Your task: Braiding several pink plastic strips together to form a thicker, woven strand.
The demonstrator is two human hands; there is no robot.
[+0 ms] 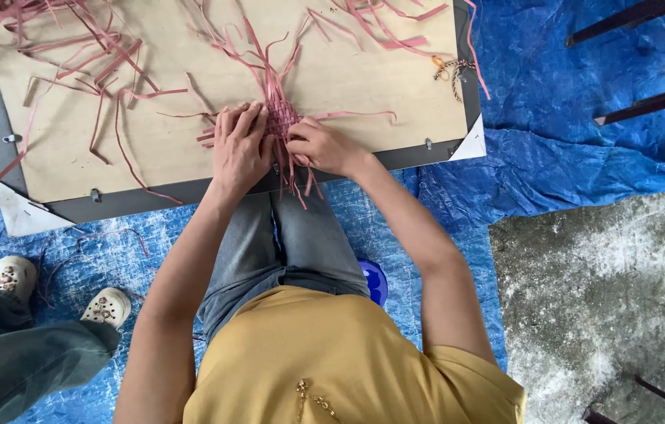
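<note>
On the blue tarp (576, 118) lies a wooden board (191, 149) strewn with loose pink strips (81, 63). At its near edge sits a small woven patch (281, 118), barely begun by its size. Left hand (240, 149) presses it flat-fingered; right hand (323, 147) pinches a strip.

Soft, even daylight, faint shadows only, no glare, sharp focus throughout, slight wide-angle stretch toward the edges.
</note>
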